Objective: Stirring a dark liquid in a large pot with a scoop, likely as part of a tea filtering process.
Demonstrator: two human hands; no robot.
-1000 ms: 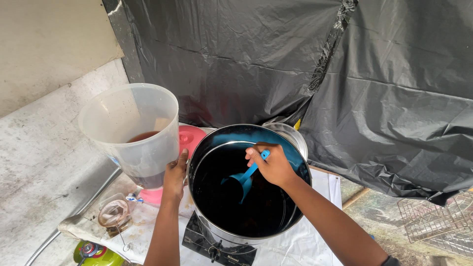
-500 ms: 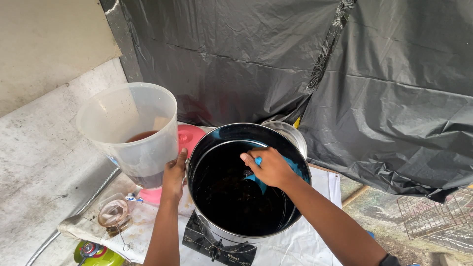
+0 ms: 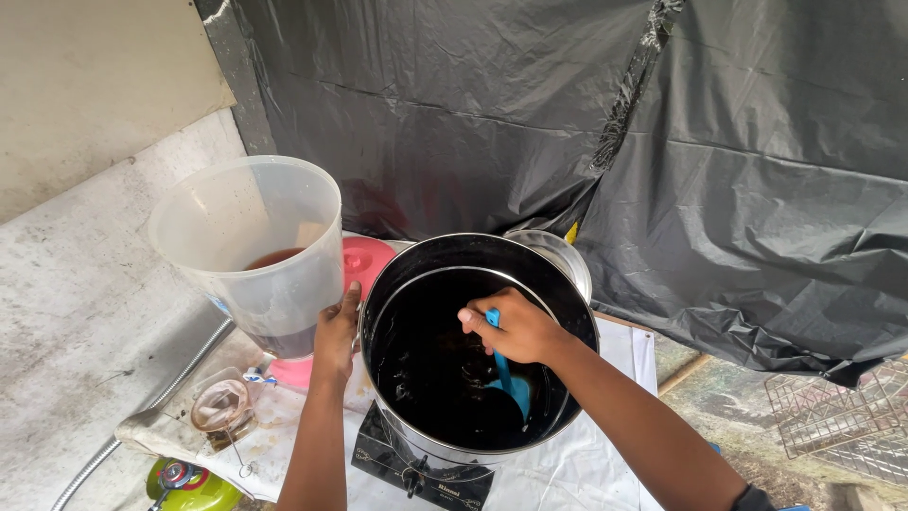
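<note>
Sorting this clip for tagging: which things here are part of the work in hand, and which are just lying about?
In use:
- right hand, grip on the blue ladle
- large steel pot of dark liquid
- left hand on the pot's rim
- small stove under the pot

Lying about:
- clear plastic bucket
- pink lid
- small glass jar
- wire rack
- green canister

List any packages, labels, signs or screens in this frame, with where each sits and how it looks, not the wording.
Stove label: small pale mark on the black front panel of the stove, under the big pot, bottom centre.
Green canister: bottom left corner, rounded, yellow-green with a red and blue top fitting; any label cannot be made out.
Clear plastic packet: on the white cloth, left of the stove, round brownish contents.
No signs or screens.
</note>
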